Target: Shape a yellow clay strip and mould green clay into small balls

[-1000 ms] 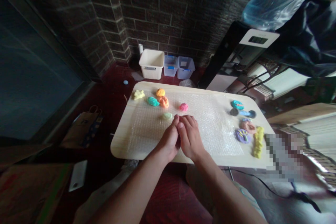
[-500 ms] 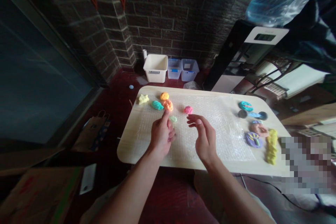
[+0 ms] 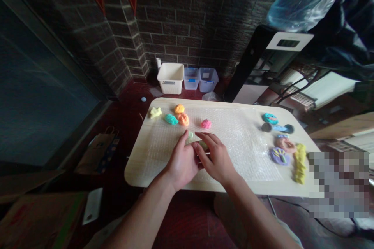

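My left hand [image 3: 183, 163] is turned palm inward over the near middle of the table, thumb up and fingers curled. My right hand [image 3: 216, 155] meets it, its fingers bent over the left palm. Between them shows part of a pale green lump of modelling clay [image 3: 202, 146], mostly covered by the fingers. Just beyond my left thumb, a smaller pale green clay piece [image 3: 190, 136] lies on the bubble wrap [image 3: 236, 144]. Farther back are a pink clay ball [image 3: 206, 124], orange [image 3: 183, 119] and yellow-orange [image 3: 179, 109] lumps, a teal piece [image 3: 171, 119] and a pale yellow star [image 3: 156, 113].
Along the table's [image 3: 140, 167] right side lie a teal disc [image 3: 270, 118], a dumbbell shape [image 3: 277, 128], a brownish-pink ring [image 3: 286, 144], a purple disc [image 3: 279, 156] and a yellow strip [image 3: 300, 163]. Beyond it, bins [image 3: 171, 79] stand by the wall, with a water dispenser [image 3: 248, 66] at right.
My hands were apart; the right has moved left and the two now meet around the pale green clay. The view has shifted slightly.
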Available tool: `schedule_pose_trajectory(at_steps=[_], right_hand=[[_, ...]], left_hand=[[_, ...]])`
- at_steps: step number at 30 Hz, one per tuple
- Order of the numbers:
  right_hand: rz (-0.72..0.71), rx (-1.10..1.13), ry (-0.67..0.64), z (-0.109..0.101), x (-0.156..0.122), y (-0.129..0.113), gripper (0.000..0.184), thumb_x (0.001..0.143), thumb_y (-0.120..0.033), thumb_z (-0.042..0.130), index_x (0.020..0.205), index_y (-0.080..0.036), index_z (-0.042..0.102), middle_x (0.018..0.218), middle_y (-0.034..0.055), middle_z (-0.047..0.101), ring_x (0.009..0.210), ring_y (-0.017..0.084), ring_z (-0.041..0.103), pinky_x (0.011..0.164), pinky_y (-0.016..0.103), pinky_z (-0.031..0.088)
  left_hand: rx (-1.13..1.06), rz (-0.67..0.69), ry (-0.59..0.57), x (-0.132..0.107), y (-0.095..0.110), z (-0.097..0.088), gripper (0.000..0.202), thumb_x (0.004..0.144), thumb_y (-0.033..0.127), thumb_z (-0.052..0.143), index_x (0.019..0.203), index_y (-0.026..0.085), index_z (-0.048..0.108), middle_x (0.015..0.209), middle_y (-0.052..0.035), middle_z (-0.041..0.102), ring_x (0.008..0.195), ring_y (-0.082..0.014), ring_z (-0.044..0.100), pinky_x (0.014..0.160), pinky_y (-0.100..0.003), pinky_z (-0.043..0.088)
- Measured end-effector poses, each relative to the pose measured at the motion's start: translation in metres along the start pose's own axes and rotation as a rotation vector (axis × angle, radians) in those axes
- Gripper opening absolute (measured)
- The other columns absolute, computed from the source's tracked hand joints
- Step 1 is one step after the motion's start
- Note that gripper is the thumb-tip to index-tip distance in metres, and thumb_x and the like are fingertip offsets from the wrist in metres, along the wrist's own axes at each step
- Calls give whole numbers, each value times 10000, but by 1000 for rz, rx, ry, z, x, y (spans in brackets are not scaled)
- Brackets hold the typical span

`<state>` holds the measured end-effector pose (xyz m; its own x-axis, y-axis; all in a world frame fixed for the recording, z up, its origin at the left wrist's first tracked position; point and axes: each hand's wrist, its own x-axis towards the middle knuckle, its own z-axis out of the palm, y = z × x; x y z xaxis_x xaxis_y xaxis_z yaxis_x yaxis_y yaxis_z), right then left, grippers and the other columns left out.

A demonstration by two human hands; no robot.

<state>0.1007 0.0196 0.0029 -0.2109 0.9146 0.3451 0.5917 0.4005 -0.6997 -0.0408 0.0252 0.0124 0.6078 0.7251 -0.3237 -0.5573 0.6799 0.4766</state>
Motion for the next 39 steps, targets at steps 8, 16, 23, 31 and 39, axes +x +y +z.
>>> schedule_pose_trajectory(at_steps=[8, 16, 23, 31, 39], right_hand=[[211, 235, 118, -2, 1, 15, 210, 1010, -332, 584, 1118, -191, 697, 883, 70, 740, 739, 208, 704, 694, 340, 554], [615, 856, 397, -4, 12, 15, 454, 892, -401, 655, 550, -246, 399, 509, -73, 349, 417, 89, 281, 379, 234, 187], [751, 1080, 367, -5, 14, 16, 481, 838, -387, 690, 532, -259, 341, 473, -86, 310, 385, 81, 225, 337, 230, 182], [735, 1149, 183, -12, 11, 22, 161, 754, -270, 758, 880, -189, 699, 937, 113, 765, 759, 222, 722, 683, 342, 609], [723, 662, 114, -23, 0, 34, 590, 947, -725, 543, 806, -170, 683, 470, -3, 566, 385, 152, 500, 410, 259, 335]], left_hand=[[318, -19, 315, -3, 10, -15, 631, 1048, 564, 339, 944, 94, 748, 925, -184, 785, 802, -237, 722, 743, -324, 509], [370, 428, 597, -2, 18, -26, 237, 808, 348, 647, 805, 128, 734, 767, -107, 757, 660, -189, 674, 610, -278, 472], [706, 639, 675, -5, 28, -37, 187, 871, 345, 658, 811, 177, 714, 845, -87, 751, 774, -217, 685, 707, -309, 491], [1573, 770, 536, 17, 23, -57, 381, 886, 167, 703, 1263, 206, 672, 1325, -157, 678, 1305, -356, 579, 1138, -488, 417], [1605, 724, 512, 41, 16, -58, 248, 877, 105, 681, 1094, 224, 701, 1219, -146, 705, 1233, -367, 604, 1102, -508, 449]])
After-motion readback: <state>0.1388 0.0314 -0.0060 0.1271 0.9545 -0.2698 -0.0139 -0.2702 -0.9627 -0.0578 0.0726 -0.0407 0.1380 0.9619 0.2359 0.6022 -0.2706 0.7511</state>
